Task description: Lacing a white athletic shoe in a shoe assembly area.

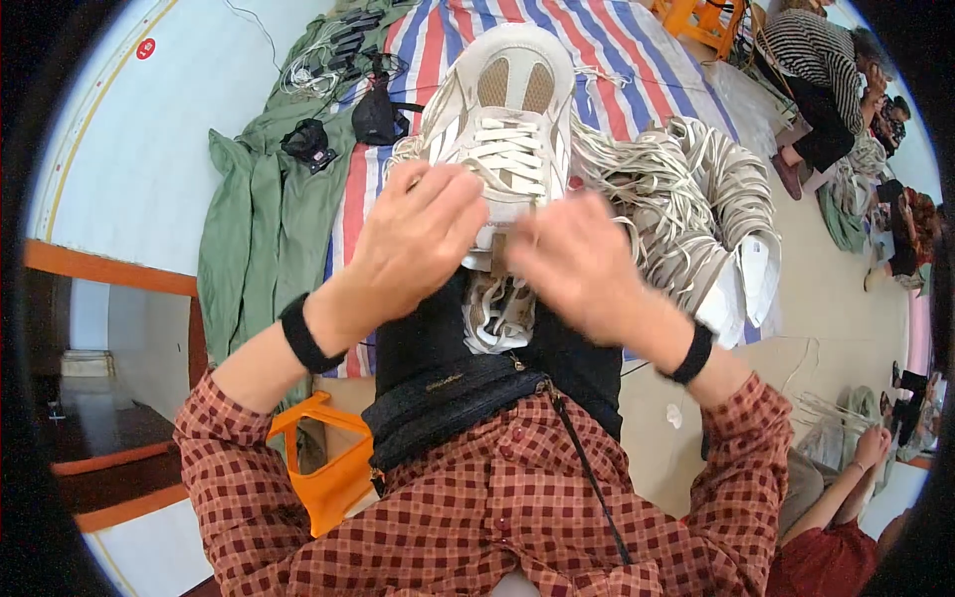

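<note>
A white and beige sneaker [509,144] lies in front of me, toe pointing away, with cream laces threaded across its front. My left hand [418,229] is closed at the left side of its lace rows, fingers curled and pinched on a shoelace [479,185]. On the right of the shoe opening, my right hand [577,261] is smeared by motion, so its fingers cannot be made out. Below the hands, a similar shoe part [499,316] in white and beige rests against my dark trousers.
Right of the sneaker are stacked shoe uppers [736,189] with bundled laces [647,179]. Green cloth [261,229] and a black pouch [376,114] lie left, on or beside a striped sheet [637,50]. An orange stool [333,463] stands lower left. Other people [811,70] sit at right.
</note>
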Demonstrator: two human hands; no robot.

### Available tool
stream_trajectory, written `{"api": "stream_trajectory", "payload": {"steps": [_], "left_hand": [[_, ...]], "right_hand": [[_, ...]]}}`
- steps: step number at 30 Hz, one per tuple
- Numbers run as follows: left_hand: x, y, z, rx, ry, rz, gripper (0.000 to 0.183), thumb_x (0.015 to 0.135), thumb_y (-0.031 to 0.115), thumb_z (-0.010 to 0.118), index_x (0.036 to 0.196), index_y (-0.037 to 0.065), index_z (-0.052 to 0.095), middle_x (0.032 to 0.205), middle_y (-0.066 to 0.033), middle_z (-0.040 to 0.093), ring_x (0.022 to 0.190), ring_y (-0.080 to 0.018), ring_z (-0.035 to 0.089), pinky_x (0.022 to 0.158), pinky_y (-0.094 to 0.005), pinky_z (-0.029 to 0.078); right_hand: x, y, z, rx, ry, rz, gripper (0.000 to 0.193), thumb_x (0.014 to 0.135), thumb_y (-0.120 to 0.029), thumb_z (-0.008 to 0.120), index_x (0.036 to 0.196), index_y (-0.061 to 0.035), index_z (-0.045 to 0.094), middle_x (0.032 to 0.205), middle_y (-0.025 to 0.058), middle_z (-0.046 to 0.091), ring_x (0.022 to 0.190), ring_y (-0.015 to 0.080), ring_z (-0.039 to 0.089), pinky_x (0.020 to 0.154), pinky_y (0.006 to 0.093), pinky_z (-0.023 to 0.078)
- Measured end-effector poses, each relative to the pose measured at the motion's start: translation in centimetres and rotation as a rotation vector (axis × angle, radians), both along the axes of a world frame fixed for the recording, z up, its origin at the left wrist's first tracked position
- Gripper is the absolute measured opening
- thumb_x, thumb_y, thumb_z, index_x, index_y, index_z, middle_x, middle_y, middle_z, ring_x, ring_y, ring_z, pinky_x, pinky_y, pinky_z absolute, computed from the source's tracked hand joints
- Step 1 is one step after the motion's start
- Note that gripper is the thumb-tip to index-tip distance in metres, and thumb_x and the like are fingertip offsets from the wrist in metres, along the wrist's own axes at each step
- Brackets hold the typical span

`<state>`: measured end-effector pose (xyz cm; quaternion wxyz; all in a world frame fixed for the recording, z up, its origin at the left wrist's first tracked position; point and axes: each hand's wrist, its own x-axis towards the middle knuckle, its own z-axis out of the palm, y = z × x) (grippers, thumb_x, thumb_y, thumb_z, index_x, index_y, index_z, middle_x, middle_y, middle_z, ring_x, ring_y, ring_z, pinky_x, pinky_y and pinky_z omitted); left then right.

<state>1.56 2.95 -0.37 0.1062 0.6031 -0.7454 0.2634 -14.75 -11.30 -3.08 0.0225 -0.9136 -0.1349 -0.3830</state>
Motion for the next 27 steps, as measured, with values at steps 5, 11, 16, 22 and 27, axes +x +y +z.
{"api": "stream_trajectory", "payload": {"steps": [5,11,16,22,27], "left_hand": [[-6.2,5.3,-1.5,0.752,0.316,-0.038,0.009,0.075,0.008,0.056,0.079,0.009,0.048,0.076,-0.0056,0.046,0.074,-0.0239,0.052,0.067,-0.0362,0.038],[-5.1,3.8,-0.9,0.002,0.492,0.079,0.024,0.073,0.012,0.069,0.094,0.007,0.061,0.104,-0.0093,0.059,0.09,-0.0275,0.056,0.074,-0.0369,0.044],[-1.8,-1.9,0.6,-0.18,0.398,0.218,0.028,0.073,0.009,0.068,0.099,0.005,0.059,0.104,-0.0105,0.059,0.095,-0.0304,0.056,0.081,-0.0406,0.043],[-1.5,-2.6,0.7,-0.216,0.251,0.146,0.015,0.075,0.003,0.059,0.089,0.004,0.056,0.089,-0.0098,0.061,0.086,-0.0281,0.059,0.08,-0.0398,0.043],[-0.7,-0.2,0.6,-0.267,0.32,0.109,0.013,0.076,0.001,0.057,0.088,0.006,0.057,0.079,-0.0079,0.06,0.076,-0.0262,0.059,0.078,-0.0371,0.043]], "right_hand": [[-5.6,6.3,-3.7,0.237,0.68,0.338,0.011,0.07,-0.014,0.06,0.075,-0.0079,0.052,0.079,0.0062,0.048,0.077,0.0222,0.055,0.062,0.0326,0.048],[-4.1,4.2,-4.4,1.088,0.542,0.023,0.021,0.091,-0.01,0.057,0.11,-0.003,0.062,0.083,0.0084,0.063,0.068,0.0167,0.06,0.064,0.0281,0.049],[-1.8,4.9,-3.2,1.913,0.528,0.239,0.032,0.098,-0.013,0.05,0.126,0.0017,0.053,0.088,0.0049,0.065,0.065,0.0066,0.055,0.062,0.0207,0.047],[-0.2,5.5,-3.7,2.188,0.655,0.424,0.035,0.098,-0.022,0.05,0.123,0.0019,0.054,0.086,0.008,0.066,0.064,0.0069,0.057,0.06,0.0199,0.048],[-1.9,4.8,-3.5,1.91,0.604,0.322,0.033,0.1,-0.026,0.047,0.098,0.0012,0.065,0.081,0.0039,0.066,0.065,0.0064,0.057,0.061,0.0199,0.045]]}}
